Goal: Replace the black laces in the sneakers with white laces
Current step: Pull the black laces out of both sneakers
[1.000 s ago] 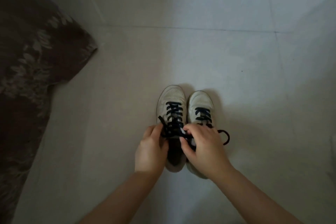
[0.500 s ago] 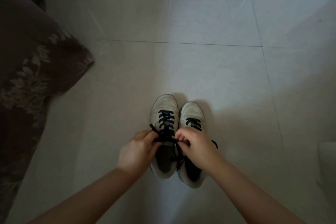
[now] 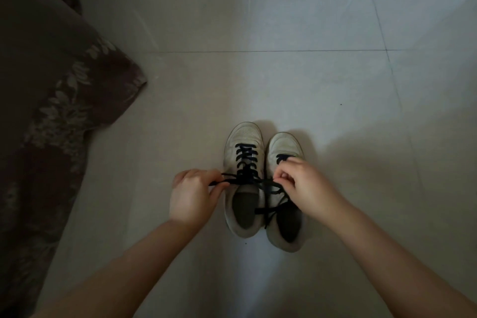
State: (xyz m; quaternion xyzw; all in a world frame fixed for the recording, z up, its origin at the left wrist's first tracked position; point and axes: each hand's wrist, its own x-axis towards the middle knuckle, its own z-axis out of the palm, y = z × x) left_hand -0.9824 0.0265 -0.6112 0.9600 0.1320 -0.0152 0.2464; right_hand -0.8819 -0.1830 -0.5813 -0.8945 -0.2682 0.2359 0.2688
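And the hands have parted: left hand [image 3: 192, 195] and right hand [image 3: 300, 186] each pinch an end of the flat black woven lace [image 3: 245, 162] and draw it sideways, so the knot looks undone. It remains threaded through the left scuffed white leather sneaker [image 3: 244, 181] on the glossy tiled floor [image 3: 284, 85], beside its partner sneaker [image 3: 284, 147].

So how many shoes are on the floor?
2. The left sneaker sits on the tiled floor with black laces between both hands; the right sneaker sits beside it, partly under the right hand.
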